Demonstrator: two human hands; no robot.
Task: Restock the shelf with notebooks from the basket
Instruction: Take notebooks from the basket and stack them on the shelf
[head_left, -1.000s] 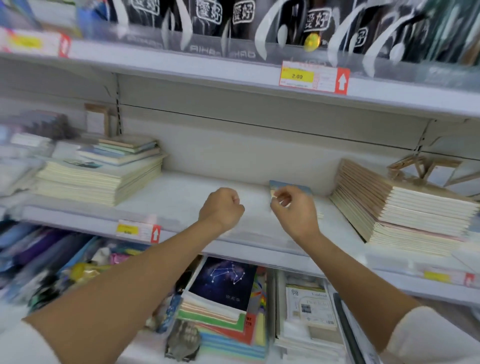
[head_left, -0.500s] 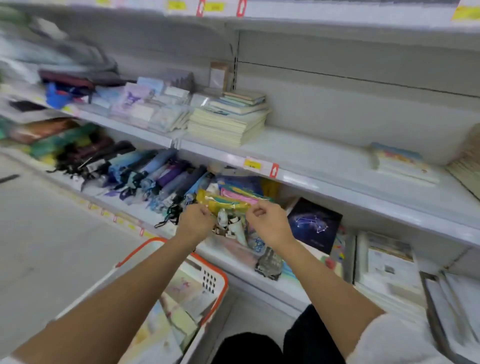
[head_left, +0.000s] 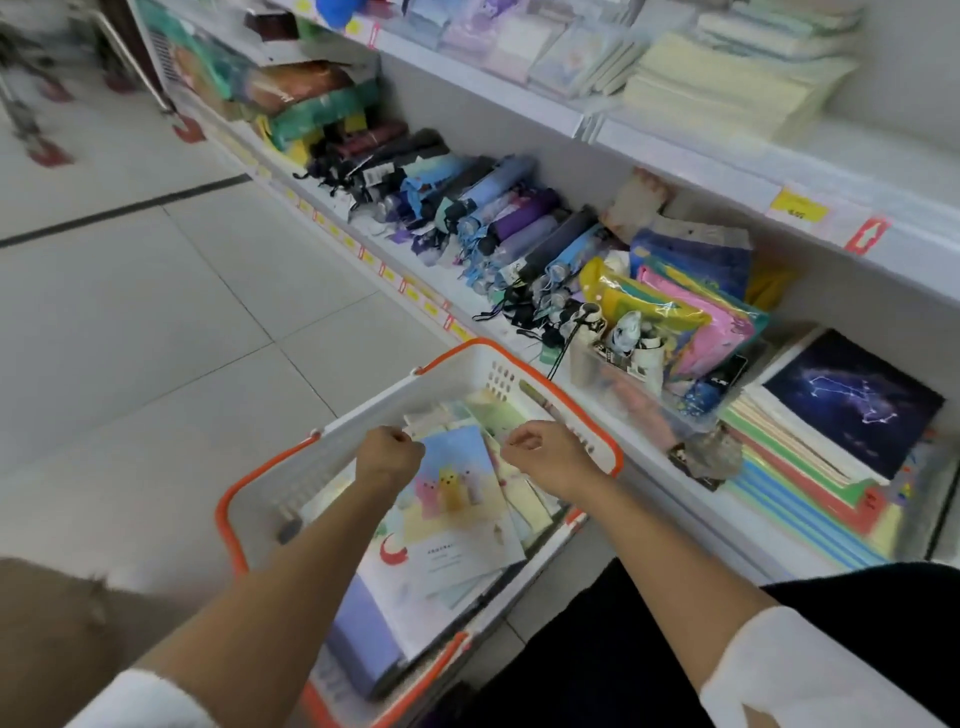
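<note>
Several notebooks lay fanned and overlapping in the white, orange-rimmed basket, which stood on the floor just beside the lowest shelving. Uppermost was a pale blue notebook with pastel cartoon figures on its cover. The left hand sat at its far left corner and the right hand hovered over its far right edge. The fingers of both hands were curled in. Whether either hand had actually pinched the cover could not be told from this angle.

These looked like thin softcover books: light, flexible, and with glossy covers that would probably slide over one another. A single book held by one corner would likely droop or slip. The better hold would be on both far corners, or along the spine, with the thumb on top and the fingers underneath. A small stack lifted together should be stiffer.

The basket walls and raised orange handles hemmed the books in, so they would have to rise straight up before they could move sideways. Up to the right, the shelf carried a cream stack of similar books. Its front lip jutted out above the umbrellas, an edge to clear on the way. The aisle on the left offered open room.
</note>
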